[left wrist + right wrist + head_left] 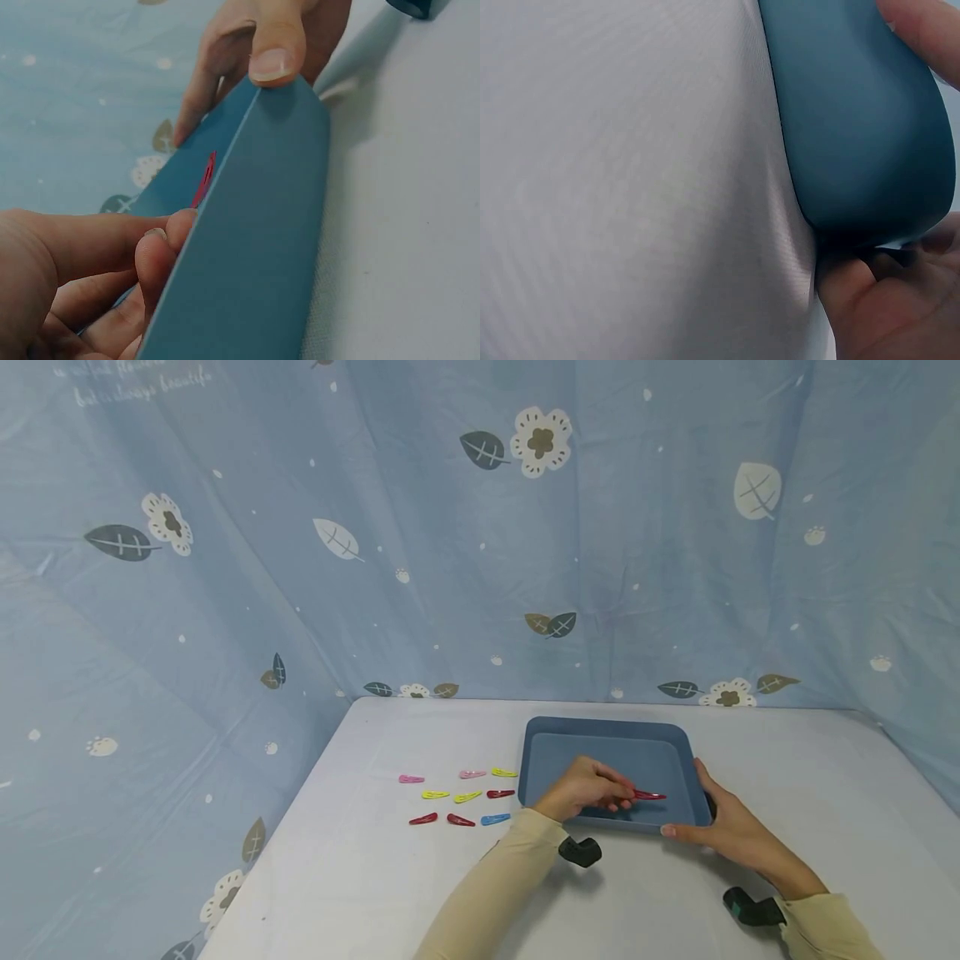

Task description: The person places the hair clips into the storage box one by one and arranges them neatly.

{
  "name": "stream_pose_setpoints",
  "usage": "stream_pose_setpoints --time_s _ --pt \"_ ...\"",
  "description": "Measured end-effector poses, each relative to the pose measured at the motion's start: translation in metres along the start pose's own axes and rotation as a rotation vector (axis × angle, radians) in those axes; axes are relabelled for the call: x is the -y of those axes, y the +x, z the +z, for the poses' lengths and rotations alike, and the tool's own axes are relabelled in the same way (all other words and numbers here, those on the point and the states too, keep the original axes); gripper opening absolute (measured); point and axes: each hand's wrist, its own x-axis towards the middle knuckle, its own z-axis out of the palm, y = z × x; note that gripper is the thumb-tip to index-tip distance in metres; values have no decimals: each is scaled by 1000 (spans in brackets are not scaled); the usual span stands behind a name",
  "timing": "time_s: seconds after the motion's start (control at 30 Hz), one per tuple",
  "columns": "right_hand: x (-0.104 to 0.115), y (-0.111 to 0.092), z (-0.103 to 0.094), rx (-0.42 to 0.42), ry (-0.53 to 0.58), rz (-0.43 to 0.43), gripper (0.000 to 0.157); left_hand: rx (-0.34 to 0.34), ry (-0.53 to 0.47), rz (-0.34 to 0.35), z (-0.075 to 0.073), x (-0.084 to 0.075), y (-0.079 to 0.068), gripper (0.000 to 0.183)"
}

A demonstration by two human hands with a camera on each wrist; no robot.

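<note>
My left hand (pixel 587 787) pinches a red snap hair clip (pixel 650 795) by one end, low over the blue rectangular tray (pixel 553 763). In the left wrist view the clip (pixel 206 178) points away from the thumb and fingertip, just behind the tray's front wall (pixel 247 225). At the tray's front right corner, my right hand (pixel 742 833) grips it, with the thumb at the front rim and the fingers along the right side. The right wrist view shows the corner (pixel 862 150) between thumb and fingers.
Left of the tray, several hair clips lie in loose rows on the white table (pixel 360 877): pink (pixel 411 779), yellow (pixel 435 794), red (pixel 423 818) and a blue one (pixel 495 819). A blue patterned curtain (pixel 450 543) hangs behind and at the left.
</note>
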Motion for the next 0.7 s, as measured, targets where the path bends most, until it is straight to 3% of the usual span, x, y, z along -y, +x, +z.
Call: stream_pose_setpoints --time_s 0.23,0.7 --pt "1 -2 0 2 -2 13 122 2 -3 -4 3 2 1 6" --pt "2 -2 1 -1 -18 24 123 -66 58 -12 9 6 2 5"
